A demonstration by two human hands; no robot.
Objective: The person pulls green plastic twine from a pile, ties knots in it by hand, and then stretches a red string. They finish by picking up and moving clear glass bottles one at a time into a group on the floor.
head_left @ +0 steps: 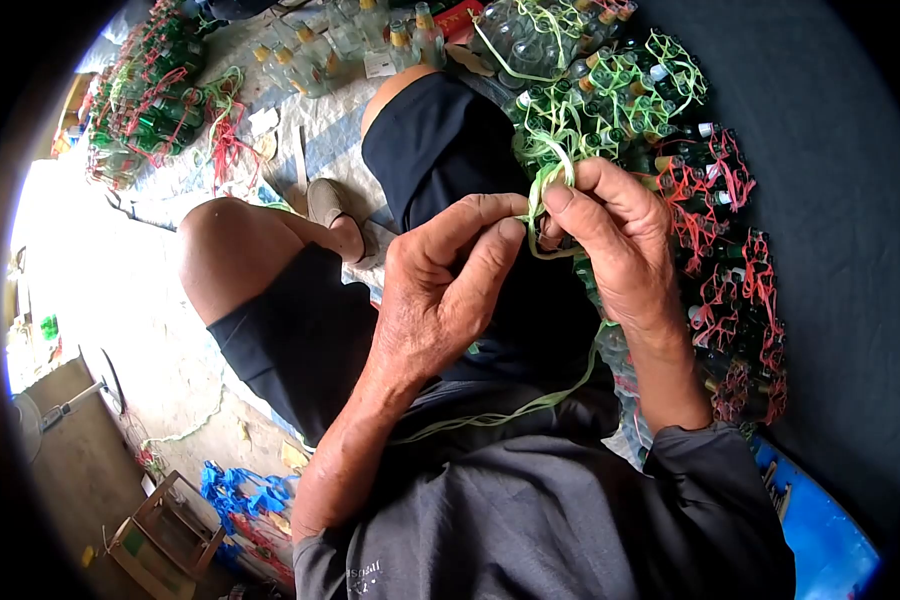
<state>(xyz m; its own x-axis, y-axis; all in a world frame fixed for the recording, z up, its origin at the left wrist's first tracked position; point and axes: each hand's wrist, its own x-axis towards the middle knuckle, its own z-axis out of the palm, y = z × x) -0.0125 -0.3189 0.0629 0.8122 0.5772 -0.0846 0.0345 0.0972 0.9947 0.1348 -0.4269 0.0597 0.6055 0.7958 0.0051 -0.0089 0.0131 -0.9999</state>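
Light green plastic twine is looped between my two hands, in front of my lap. My left hand pinches a strand of it between thumb and forefinger. Close beside it, my right hand grips the loop between thumb and bent fingers. A long tail of the twine runs down across my dark shorts and shirt. Just beyond my hands lie glass bottles bound together with the same green twine. What the twine crosses behind my fingertips is hidden.
To the right lie bottles tied with red twine. Green bottles are bundled at the far left, and loose clear bottles stand at the back. Blue twine and a wooden stool are at lower left.
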